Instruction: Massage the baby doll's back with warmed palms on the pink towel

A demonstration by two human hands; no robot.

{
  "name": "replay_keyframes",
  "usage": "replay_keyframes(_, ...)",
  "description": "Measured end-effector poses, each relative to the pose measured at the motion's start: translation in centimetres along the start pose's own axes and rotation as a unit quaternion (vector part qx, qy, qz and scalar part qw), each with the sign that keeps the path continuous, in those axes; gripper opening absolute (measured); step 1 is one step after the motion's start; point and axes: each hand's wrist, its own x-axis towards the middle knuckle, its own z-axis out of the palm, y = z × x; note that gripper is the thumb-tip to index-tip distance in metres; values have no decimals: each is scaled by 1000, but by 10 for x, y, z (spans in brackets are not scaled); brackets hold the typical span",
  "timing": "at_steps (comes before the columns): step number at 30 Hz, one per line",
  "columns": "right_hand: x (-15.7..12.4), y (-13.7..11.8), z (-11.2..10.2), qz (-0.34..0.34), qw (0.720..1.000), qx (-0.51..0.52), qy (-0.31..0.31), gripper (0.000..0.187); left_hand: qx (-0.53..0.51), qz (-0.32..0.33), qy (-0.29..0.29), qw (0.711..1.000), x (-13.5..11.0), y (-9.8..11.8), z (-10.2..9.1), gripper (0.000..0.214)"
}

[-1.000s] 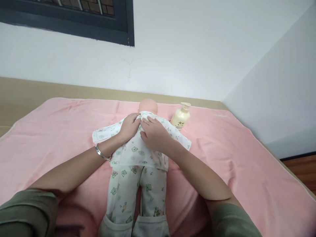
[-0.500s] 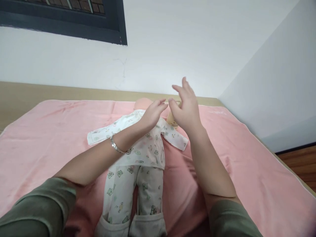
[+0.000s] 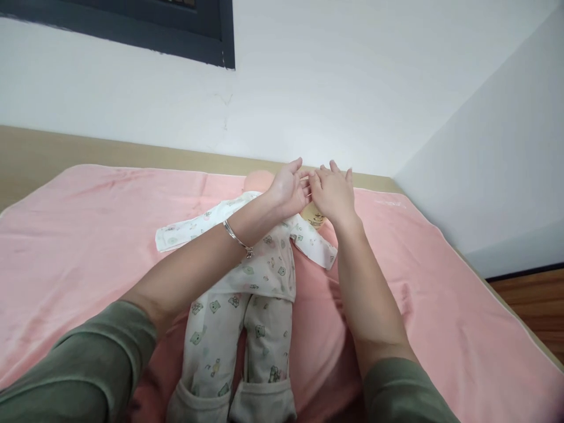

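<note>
Palm turned up, my left hand [image 3: 291, 191] has its fingers apart, with a silver bangle [image 3: 238, 238] at the wrist. My right hand [image 3: 333, 194] faces palm down beside it, fingers spread, its thumb side meeting the left fingertips. Neither shows anything held. Below them a baby doll [image 3: 268, 276] lies on its back in white printed pyjamas, legs toward me. Its round peach head [image 3: 257, 180] is partly hidden by my left hand. A pale yellow container [image 3: 314, 216] with dark print stands beside the doll, mostly covered by my right hand.
A pink blanket [image 3: 101, 223] covers the surface under the doll, with a wooden edge [image 3: 132, 148] behind it. A white wall [image 3: 330, 82] and a dark window frame [image 3: 189, 44] rise at the back. Wooden flooring [image 3: 533, 305] shows at the right.
My left hand has turned its palm upward and moved slightly right. My right hand has turned from raised and sideways to palm down, and the two hands have come together.
</note>
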Motion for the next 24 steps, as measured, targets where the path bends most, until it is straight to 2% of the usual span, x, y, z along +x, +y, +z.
replay_keyframes(4, 6, -12, -5, 65, 998, -12, -21, 61, -21, -14, 1, 1000, -10, 8, -3, 60)
replay_keyframes(7, 11, -22, -3, 109, 993, -42, -17, 62, 15, -19, 19, 1000, -29, 17, -7, 68)
replay_keyframes(10, 12, -26, -2, 132, 990, -49, -24, 56, 98, -13, 26, 995, -52, 27, -20, 71)
replay_keyframes(12, 12, -26, -2, 129, 990, -43, -33, 50, 175, 6, 10, 985, -68, 37, -33, 70)
replay_keyframes(15, 11, -23, -2, 110, 993, -24, -25, 44, 303, 54, -39, 951, -90, 59, -48, 67)
replay_keyframes(17, 10, -20, -1, 106, 994, -11, -13, 41, 344, 87, -47, 934, -106, 73, -50, 66)
replay_keyframes(21, 11, -12, 2, 109, 994, -3, 2, 33, 296, 122, 43, 946, -140, 96, -44, 66)
replay_keyframes(23, 11, -8, 3, 99, 995, -12, 8, 31, 298, 166, 53, 939, -153, 107, -46, 67)
replay_keyframes(24, 12, -7, 4, 91, 996, -17, 12, 31, 319, 193, 63, 926, -157, 114, -50, 68)
